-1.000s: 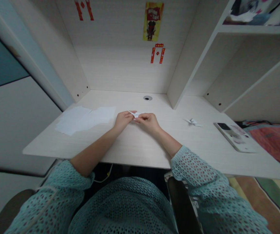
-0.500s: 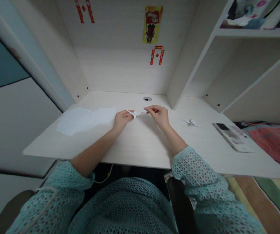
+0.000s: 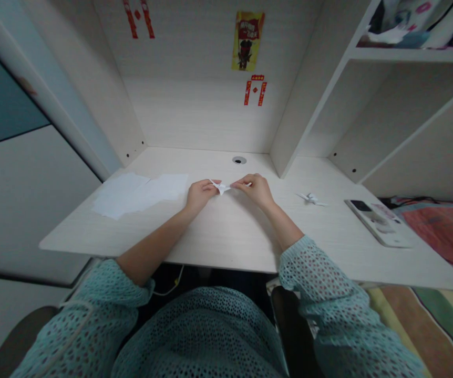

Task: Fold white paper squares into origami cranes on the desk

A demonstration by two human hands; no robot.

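Note:
A small folded white paper figure (image 3: 222,187) hangs just above the pale wooden desk (image 3: 226,236), held between both hands. My left hand (image 3: 198,193) pinches its left end with closed fingers. My right hand (image 3: 256,189) pinches its right tip, fingers curled. The two hands are a little apart, with the paper stretched between them. Both sleeves are teal knit.
Loose white paper sheets (image 3: 135,191) lie at the desk's left. A finished folded paper figure (image 3: 311,198) and a phone (image 3: 378,221) lie at the right. A cable hole (image 3: 239,159) is at the back. Shelf walls stand on both sides.
My right hand let go and lifted away from the paper half a second ago, then came back and pinched its right tip. My left hand kept hold throughout.

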